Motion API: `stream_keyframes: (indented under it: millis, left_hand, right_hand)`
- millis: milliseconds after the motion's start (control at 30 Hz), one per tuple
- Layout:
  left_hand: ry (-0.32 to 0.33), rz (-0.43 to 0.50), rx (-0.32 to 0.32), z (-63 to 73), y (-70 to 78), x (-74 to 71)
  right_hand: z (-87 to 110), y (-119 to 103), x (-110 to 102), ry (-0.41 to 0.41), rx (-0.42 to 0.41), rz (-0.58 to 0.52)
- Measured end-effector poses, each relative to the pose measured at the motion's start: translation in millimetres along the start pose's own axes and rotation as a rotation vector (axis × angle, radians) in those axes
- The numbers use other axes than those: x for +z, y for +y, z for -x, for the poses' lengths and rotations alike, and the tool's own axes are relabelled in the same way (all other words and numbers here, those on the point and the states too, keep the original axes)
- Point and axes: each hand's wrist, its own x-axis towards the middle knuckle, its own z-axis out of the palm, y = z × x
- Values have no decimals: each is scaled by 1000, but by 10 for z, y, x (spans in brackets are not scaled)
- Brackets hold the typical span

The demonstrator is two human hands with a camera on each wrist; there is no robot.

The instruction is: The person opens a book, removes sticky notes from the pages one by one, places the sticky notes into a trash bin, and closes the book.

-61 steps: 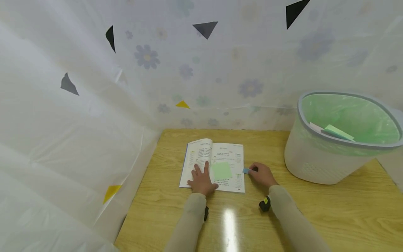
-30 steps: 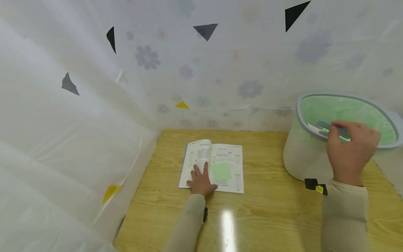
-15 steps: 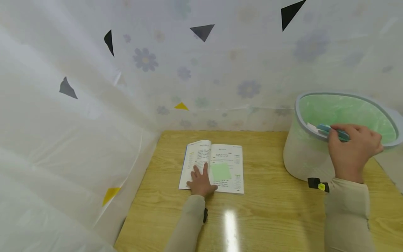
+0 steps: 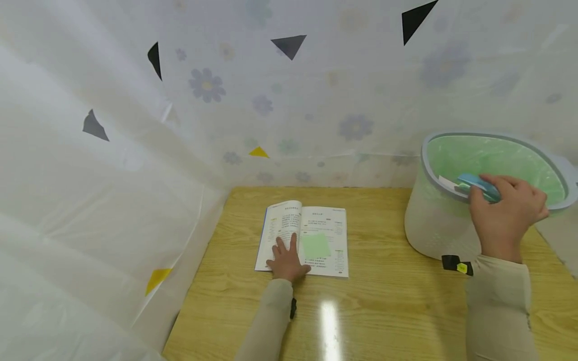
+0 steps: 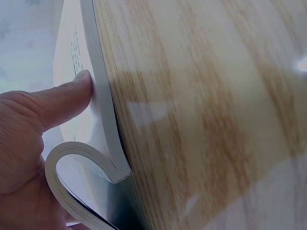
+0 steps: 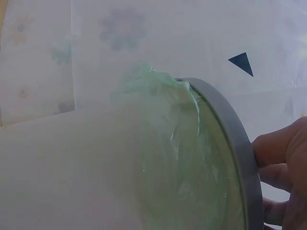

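An open book (image 4: 331, 220) lies on the table, a light green sticky note (image 4: 317, 245) on its right page. My left hand (image 4: 287, 261) rests across the lower part of the book with fingers spread. In the left wrist view, its thumb (image 5: 72, 98) lies on the page near the bottom edge, beside the curled-over pages. At the near rim of the waste bin (image 4: 435, 225), my right hand (image 4: 508, 213) pinches a blue sticky note (image 4: 471, 180) between thumb and fingers. In the right wrist view the fingers (image 6: 276, 146) are by the grey rim; the note is hidden there.
A green plastic bag (image 4: 501, 155) lines the bin, with a white paper (image 4: 446, 182) and some green paper inside the near rim. White sheeting (image 4: 325, 100) with flowers and triangles hangs behind the wooden table (image 4: 384, 311) and at the left.
My right hand has moved from the book's right edge up to the bin rim, carrying the blue sticky note. Over the last half second the note has tilted slightly. The left hand has stayed put.
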Motion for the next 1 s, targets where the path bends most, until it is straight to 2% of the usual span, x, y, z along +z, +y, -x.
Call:
stream_keyframes:
  millis: [233, 300, 400, 567, 700, 767, 867, 933, 1000]
  left_hand:
    - [7, 5, 0, 23, 18, -26]
    - [7, 5, 0, 22, 19, -21]
    - [4, 3, 4, 20, 15, -19]
    - [8, 2, 5, 35, 15, -53]
    - [3, 4, -1, 56, 24, -73]
    - [-5, 6, -2, 65, 32, -71]
    - [-2, 12, 2, 69, 35, -62]
    - [-1, 9, 0, 57, 27, -50]
    - [6, 7, -3, 42, 12, -39]
  right_hand:
    - [22, -18, -8, 13, 0, -45]
    - [31, -20, 2, 46, 1, -61]
    - [80, -53, 31, 146, -60, -113]
    - [369, -355, 146, 332, -181, -289]
    - [725, -596, 301, 377, -284, -416]
    - [891, -622, 409, 348, -348, -457]
    - [1122, -565, 594, 225, -430, -477]
    - [1274, -518, 732, 100, -467, -459]
    - [1426, -482, 867, -65, -482, -419]
